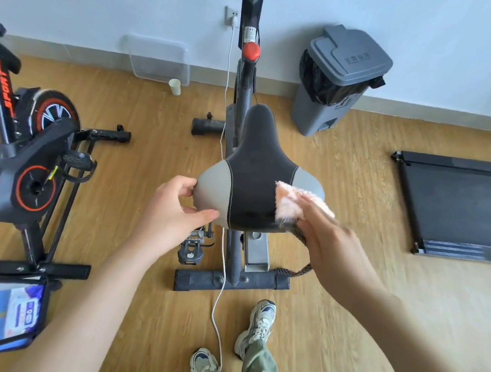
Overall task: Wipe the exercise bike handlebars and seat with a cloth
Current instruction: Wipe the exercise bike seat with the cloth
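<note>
- Seat [251, 168] atop bike [243, 96], centre frame, above wooden floor [155, 112].
- Cloth [288, 203], pink, on seat's right rear.
- Left hand [174, 209] pinching seat's left edge.
- Right hand [331, 243], fingers flat, pressing cloth down.

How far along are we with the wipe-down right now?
Done: nothing can be confirmed; the handlebars are out of view. In hand: the left hand grips the black and grey padded bike seat while the right hand presses the fluffy pink cloth on its right rear. Left: likely the remaining seat surface.
</note>
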